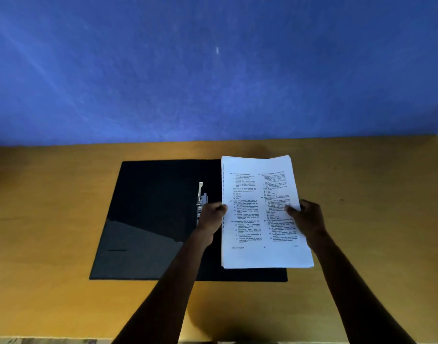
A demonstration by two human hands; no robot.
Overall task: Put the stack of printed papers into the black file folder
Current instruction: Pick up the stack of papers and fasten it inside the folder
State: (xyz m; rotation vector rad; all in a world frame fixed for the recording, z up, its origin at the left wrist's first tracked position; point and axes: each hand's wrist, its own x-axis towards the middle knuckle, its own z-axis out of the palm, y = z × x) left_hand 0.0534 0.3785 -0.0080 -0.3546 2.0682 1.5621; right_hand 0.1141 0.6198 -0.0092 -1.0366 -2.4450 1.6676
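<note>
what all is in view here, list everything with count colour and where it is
folder: one, black, lying open flat on the middle of the table
clip: one, silver metal, along the folder's spine
papers: one stack, white with black print, held over the folder's right half
table: one, yellow-brown wood, across the lower half
wall: one, blue, behind the table
left hand: one, gripping the stack's left edge
right hand: one, gripping the stack's right edge

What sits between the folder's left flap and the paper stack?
In the head view, the metal clip at the black folder spine, beside the left hand gripping the paper stack.
</note>
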